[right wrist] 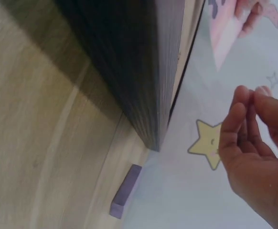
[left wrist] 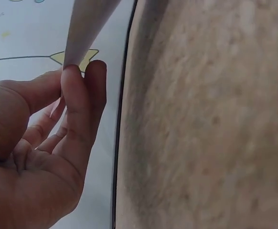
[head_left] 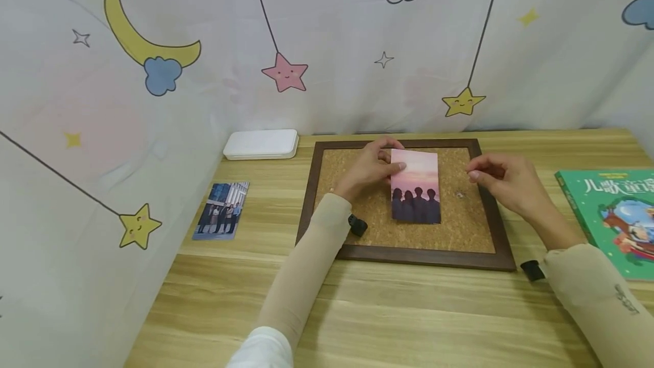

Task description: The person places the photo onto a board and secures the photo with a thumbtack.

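My left hand (head_left: 371, 167) pinches the upper left edge of a photo (head_left: 415, 192), a pink sunset with dark silhouettes of people seen from behind. The photo stands over a corkboard (head_left: 352, 237) with a dark brown frame. In the left wrist view the photo's edge (left wrist: 84, 33) rises from between the thumb and fingertips. My right hand (head_left: 511, 180) hovers over the corkboard's right frame edge, fingers curled and thumb meeting the fingertips. Nothing shows between the right fingertips (right wrist: 241, 95). A small shiny, clear piece (head_left: 458, 193) lies on the cork between the photo and the right hand.
Another photo (head_left: 221, 212), of people before buildings, lies on the table (head_left: 409, 311) at left. A white case (head_left: 261, 145) sits at the back left, a green book (head_left: 613, 214) at right. A small purplish block (right wrist: 126, 191) shows near the frame's corner. A patterned curtain (head_left: 332, 16) hangs behind.
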The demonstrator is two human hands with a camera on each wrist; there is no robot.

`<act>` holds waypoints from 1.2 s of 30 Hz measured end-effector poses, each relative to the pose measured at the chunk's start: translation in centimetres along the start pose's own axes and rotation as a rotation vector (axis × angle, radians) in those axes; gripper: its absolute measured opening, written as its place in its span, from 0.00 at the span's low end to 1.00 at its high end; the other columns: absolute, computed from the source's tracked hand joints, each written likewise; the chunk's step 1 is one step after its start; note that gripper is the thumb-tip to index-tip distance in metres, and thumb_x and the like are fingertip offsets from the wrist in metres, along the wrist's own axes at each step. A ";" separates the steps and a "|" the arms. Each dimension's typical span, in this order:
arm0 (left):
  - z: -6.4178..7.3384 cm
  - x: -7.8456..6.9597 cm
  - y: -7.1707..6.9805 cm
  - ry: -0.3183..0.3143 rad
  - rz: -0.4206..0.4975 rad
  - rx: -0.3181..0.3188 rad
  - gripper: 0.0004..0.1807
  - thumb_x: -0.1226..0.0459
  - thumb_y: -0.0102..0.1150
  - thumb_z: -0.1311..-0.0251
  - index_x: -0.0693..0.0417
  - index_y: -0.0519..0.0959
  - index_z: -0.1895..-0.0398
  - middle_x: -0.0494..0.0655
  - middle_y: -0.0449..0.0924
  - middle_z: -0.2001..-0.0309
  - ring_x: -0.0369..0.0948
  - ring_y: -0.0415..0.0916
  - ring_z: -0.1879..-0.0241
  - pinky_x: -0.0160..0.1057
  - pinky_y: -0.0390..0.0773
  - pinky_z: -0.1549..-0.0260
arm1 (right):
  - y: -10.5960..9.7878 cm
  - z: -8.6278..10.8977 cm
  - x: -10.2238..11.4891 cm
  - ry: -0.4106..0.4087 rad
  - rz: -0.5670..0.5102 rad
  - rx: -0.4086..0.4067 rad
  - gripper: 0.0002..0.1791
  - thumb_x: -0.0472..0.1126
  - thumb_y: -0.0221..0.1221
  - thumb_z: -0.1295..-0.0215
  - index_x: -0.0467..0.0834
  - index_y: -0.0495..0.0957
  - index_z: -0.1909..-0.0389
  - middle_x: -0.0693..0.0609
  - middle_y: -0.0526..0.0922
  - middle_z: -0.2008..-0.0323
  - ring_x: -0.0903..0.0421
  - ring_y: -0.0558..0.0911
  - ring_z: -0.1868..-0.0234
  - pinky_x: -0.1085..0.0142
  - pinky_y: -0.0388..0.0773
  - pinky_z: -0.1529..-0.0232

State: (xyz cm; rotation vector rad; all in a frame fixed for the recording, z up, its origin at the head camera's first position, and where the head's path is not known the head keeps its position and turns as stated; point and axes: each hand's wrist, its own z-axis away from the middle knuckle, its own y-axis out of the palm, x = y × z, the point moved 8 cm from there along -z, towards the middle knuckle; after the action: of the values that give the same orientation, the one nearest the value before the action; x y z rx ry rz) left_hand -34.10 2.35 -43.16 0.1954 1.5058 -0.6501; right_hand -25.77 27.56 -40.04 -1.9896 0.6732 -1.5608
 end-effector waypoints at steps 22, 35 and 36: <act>-1.9 0.7 1.5 -0.071 -0.192 -0.035 0.25 0.65 0.74 0.33 0.61 0.78 0.35 0.43 0.71 0.81 0.39 0.72 0.84 0.36 0.78 0.78 | 1.1 -1.6 -0.2 0.029 -0.072 0.072 0.10 0.40 0.65 0.23 0.39 0.87 0.50 0.66 0.87 0.64 0.68 0.85 0.65 0.74 0.79 0.66; -2.5 1.4 1.7 -0.193 -0.330 -0.066 0.24 0.60 0.76 0.35 0.55 0.78 0.40 0.42 0.70 0.81 0.38 0.76 0.82 0.33 0.77 0.80 | 2.0 -3.2 -1.1 0.133 -0.303 0.172 0.11 0.41 0.65 0.23 0.38 0.84 0.49 0.66 0.89 0.65 0.67 0.86 0.62 0.69 0.83 0.61; -2.6 1.5 1.7 -0.198 -0.345 -0.066 0.24 0.60 0.77 0.35 0.54 0.78 0.41 0.42 0.71 0.81 0.37 0.75 0.82 0.33 0.77 0.80 | 2.1 -3.3 -1.2 0.138 -0.315 0.179 0.09 0.41 0.65 0.22 0.40 0.85 0.50 0.66 0.89 0.65 0.66 0.86 0.61 0.69 0.83 0.60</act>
State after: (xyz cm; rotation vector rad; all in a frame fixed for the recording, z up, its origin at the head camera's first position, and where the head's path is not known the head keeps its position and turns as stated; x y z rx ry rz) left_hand -35.52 4.63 -45.29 -0.1802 1.3771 -0.8654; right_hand -29.42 26.51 -41.63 -1.9349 0.2656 -1.8832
